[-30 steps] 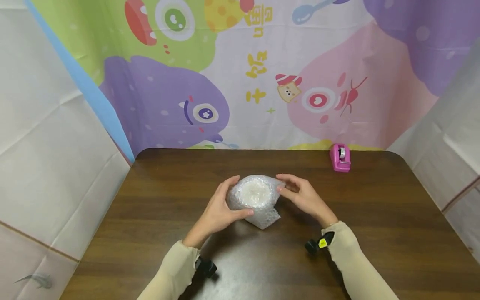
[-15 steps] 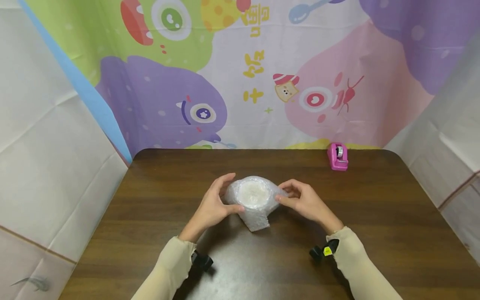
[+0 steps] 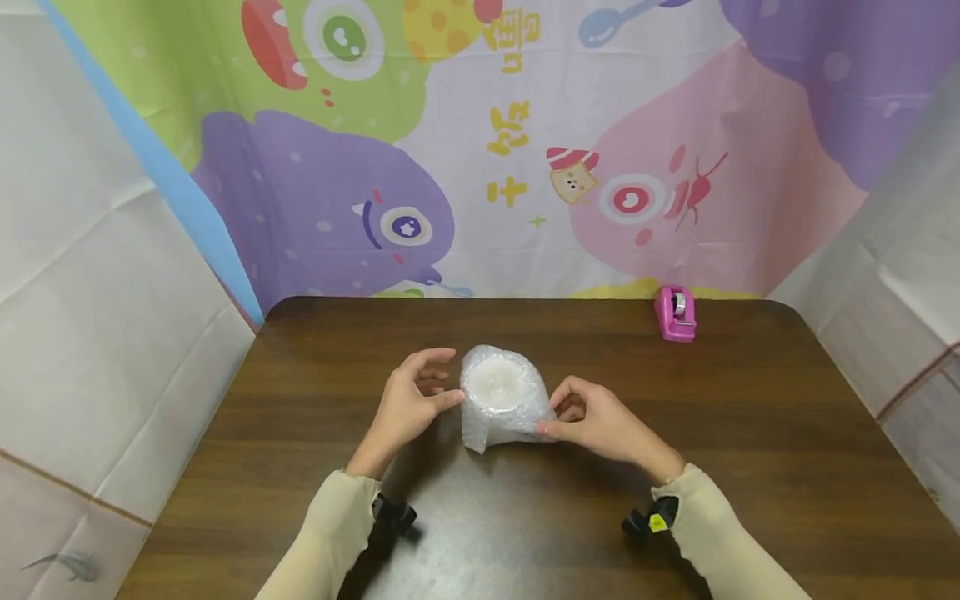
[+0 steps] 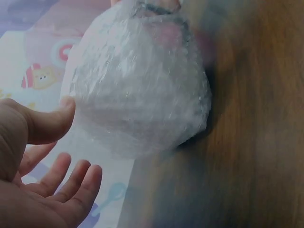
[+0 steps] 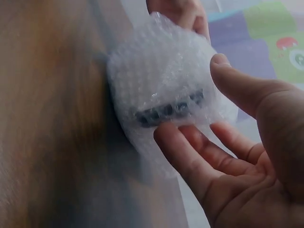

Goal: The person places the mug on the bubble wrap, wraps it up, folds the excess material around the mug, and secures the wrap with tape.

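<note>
A round bundle of bubble wrap (image 3: 517,400) sits at the middle of the table, with a pale round top and a loose flap at its front left. The thing inside is blurred by the wrap; a dark band (image 5: 171,111) shows through on its right side. My right hand (image 3: 600,421) pinches the wrap at the right front, thumb at the top edge and fingers against the side. On the other side, my left hand (image 3: 408,404) stands with spread, loosely bent fingers, its thumb tip right at the bundle's left edge. In the left wrist view those fingers hold nothing.
A pink tape dispenser (image 3: 677,315) stands at the back right of the brown wooden table (image 3: 337,333). Behind the table hangs a printed cartoon cloth (image 3: 480,167). Pale panels close off both sides.
The bundle has turned clockwise, its loose flap passing from front right to front left. My right hand has come nearer the front with the wrap, while my left hand has eased away leftward.
</note>
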`<state>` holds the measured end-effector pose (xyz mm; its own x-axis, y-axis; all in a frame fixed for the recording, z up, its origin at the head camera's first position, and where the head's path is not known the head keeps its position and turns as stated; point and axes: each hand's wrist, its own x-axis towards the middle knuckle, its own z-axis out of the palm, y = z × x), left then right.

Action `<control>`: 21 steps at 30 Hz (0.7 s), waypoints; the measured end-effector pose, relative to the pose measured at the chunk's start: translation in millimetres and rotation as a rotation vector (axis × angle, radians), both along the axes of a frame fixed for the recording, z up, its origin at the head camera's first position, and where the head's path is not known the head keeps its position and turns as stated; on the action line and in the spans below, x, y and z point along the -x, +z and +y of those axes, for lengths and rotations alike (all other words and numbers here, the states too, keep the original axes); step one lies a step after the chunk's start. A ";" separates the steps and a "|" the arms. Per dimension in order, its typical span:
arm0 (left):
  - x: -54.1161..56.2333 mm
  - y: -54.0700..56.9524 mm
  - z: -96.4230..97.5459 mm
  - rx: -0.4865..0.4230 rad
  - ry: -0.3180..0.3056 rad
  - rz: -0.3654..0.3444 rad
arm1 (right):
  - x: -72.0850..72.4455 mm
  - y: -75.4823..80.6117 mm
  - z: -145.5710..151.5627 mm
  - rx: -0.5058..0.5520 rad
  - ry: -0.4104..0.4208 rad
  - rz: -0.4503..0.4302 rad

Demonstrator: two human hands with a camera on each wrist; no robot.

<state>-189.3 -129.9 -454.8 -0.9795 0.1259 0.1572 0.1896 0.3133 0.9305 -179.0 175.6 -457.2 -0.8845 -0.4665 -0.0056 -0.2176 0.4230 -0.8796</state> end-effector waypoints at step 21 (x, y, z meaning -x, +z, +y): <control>-35.3 24.8 40.3 0.286 0.102 -0.029 | 48.3 27.2 -22.5 -0.047 -0.052 0.168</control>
<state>-154.0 -89.6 -430.0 -0.9930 0.0618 0.1011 0.1181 0.5791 0.8067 -227.3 153.1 -430.0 -0.8977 -0.4228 0.1238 -0.3369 0.4777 -0.8113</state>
